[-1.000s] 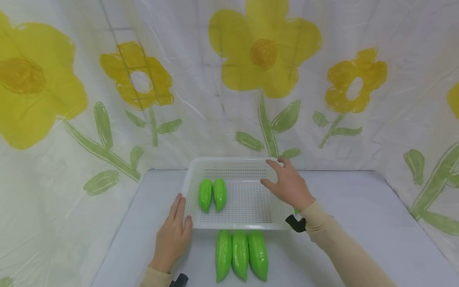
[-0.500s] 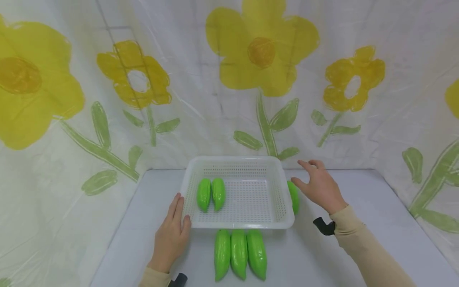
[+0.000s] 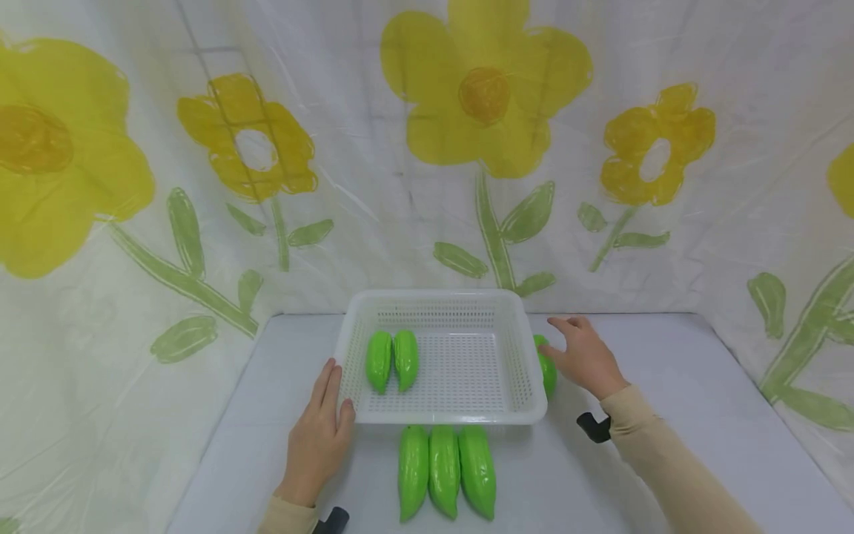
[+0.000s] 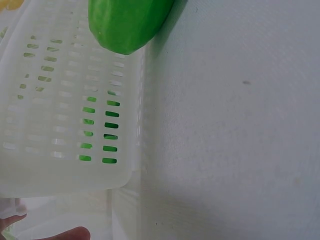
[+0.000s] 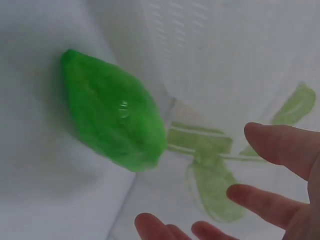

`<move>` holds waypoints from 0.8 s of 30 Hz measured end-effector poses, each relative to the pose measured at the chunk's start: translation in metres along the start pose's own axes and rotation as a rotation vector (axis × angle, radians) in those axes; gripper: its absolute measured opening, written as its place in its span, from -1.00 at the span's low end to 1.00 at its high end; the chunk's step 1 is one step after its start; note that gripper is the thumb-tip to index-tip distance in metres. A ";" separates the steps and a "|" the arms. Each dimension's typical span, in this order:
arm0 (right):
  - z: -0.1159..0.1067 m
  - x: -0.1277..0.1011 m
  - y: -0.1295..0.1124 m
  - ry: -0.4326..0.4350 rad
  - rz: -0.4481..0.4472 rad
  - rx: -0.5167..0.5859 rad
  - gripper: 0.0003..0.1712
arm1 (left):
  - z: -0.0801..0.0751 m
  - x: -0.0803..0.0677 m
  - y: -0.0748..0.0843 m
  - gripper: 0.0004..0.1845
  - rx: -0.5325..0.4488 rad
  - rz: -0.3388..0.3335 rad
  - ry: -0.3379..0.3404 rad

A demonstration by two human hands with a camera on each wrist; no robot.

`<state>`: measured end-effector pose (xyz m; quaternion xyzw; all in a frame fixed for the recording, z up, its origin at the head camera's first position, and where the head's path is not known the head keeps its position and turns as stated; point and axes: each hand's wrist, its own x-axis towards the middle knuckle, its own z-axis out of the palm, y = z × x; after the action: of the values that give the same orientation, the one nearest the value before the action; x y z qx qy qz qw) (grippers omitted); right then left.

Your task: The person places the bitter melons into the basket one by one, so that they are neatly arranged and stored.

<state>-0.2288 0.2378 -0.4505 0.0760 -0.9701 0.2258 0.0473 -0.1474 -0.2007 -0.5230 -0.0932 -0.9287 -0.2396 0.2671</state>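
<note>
A white perforated basket sits in the middle of the frame on a pale table. The left hand lies flat at the basket's lower left corner, fingers straight and resting against the rim — it holds nothing. In the left wrist view only a fingertip shows at the bottom edge, under the slotted basket wall.

The right hand is at the right of the basket, fingers spread and relaxed, reaching over a green pepper that lies on the table just beside the basket's right wall. In the head view the fingers appear to touch the pepper's far end; the right wrist view shows the same pepper with the open fingers near it but apart, so I cannot tell whether there is contact. Nothing is gripped.

Inside the basket, toward its left side, two green peppers lie side by side, lengthwise. Below the basket, in the lower centre of the frame, three more green peppers lie in a tight row on the table, touching one another — their upper ends just at the basket's near rim. Behind the table hangs a white sheet with yellow flowers.
</note>
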 end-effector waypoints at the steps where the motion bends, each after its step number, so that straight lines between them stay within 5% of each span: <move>1: 0.005 0.002 0.004 -0.009 0.002 0.000 -0.30 | 0.000 0.000 0.000 -0.37 0.000 -0.002 0.000; 15: 0.044 0.018 0.021 -0.113 0.020 0.062 -0.20 | 0.000 -0.001 0.001 -0.37 0.002 -0.013 -0.011; 24: 0.054 0.021 0.023 -0.094 -0.017 0.050 -0.38 | 0.000 0.000 0.002 -0.37 -0.007 0.003 0.015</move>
<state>-0.2560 0.2317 -0.5058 0.0960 -0.9646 0.2457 0.0015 -0.1470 -0.1994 -0.5219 -0.0939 -0.9257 -0.2432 0.2740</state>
